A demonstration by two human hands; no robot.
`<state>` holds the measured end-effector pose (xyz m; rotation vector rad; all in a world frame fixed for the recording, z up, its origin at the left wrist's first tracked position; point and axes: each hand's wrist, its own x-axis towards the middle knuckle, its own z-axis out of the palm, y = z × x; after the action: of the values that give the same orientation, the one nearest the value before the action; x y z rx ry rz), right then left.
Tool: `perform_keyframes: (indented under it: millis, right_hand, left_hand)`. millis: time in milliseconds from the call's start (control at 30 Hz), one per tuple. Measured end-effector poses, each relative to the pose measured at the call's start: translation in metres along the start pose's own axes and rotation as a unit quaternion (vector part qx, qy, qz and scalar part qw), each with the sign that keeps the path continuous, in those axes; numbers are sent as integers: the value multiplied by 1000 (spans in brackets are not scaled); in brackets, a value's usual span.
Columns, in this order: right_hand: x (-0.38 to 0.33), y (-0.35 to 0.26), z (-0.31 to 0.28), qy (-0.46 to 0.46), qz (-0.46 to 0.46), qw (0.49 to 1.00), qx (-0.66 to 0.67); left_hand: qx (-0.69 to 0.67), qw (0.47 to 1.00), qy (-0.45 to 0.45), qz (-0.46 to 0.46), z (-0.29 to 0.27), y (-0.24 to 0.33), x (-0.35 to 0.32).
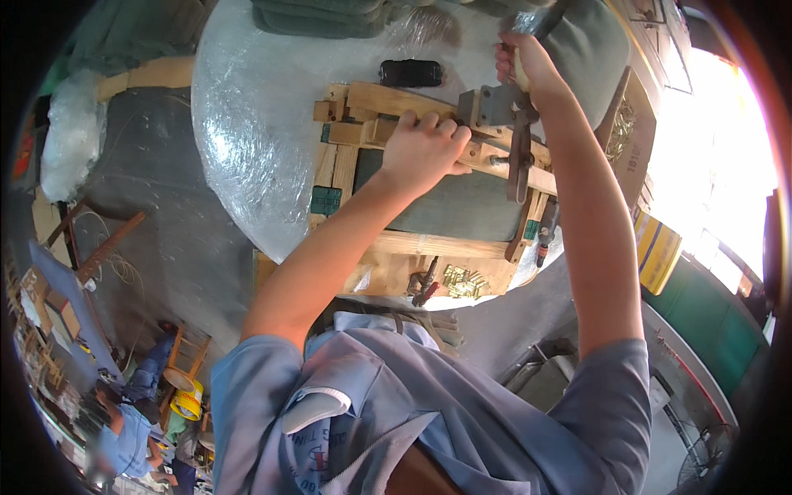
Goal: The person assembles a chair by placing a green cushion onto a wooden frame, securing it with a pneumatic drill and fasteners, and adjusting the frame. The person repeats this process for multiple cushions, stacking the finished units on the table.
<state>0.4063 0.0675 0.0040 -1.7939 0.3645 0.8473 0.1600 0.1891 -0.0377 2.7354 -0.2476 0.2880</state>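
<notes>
The big pale wooden frame [437, 244] sits on a round table [239, 124] wrapped in shiny clear film. I think the frame is heavy and stiff, and it could slide a little on the smooth film. Its thick sides look best for holding. A flat grey-green board [454, 208] lies inside the frame.

On the frame's far side, the left hand [425, 148] is curled over a pale wooden bar [543, 181]. Its fingertips are hidden, so I can't tell how hard it squeezes. Across the frame's far right part is a grey metal tool with a long arm [520, 157]. It looks heavy and hard. The right hand [513, 56] is wrapped around the tool's pale handle [521, 76], a good place to hold it.

On the frame's near ledge are a black and red hand tool [425, 282] and a pile of small gold-coloured metal bits [464, 282]. A bump could spill those bits. By the frame's right edge is a dark, stick-shaped tool [547, 233], easy to knock. Left of the frame there is bare film, so that side seems best for moving. Beyond the frame are a small black box [410, 73], then soft-looking green pads [322, 16], so there seems less room that way.
</notes>
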Motion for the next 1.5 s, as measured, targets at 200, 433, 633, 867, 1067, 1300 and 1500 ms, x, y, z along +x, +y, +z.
perform_keyframes:
  millis: [200,433,633,867,1067,1300,1500]
  right_hand:
    - [53,56,-67,44,-80,993,74]
    - [-132,172,-79,331,-327,865,190]
    - [-124,310,-119,540,-27,832,-127]
    - [-117,290,-103,503,64,836,-211]
    - [-118,277,-88,522,108,802,-269]
    - [-119,277,-89,536,57,802,-259]
    - [-122,278,-100,513,29,832,-209]
  left_hand:
    - [-30,987,135,75,-13,21,0]
    - [15,850,234,-472,7,-26,-92]
    - [89,784,71,-610,23,-23,-75]
    - [83,764,47,-638,20,-22,-74]
    - [144,796,108,-577,42,-22,-87]
    - [122,798,83,-584,34,-21,-80]
    - [85,793,79,-599,32,-23,-72]
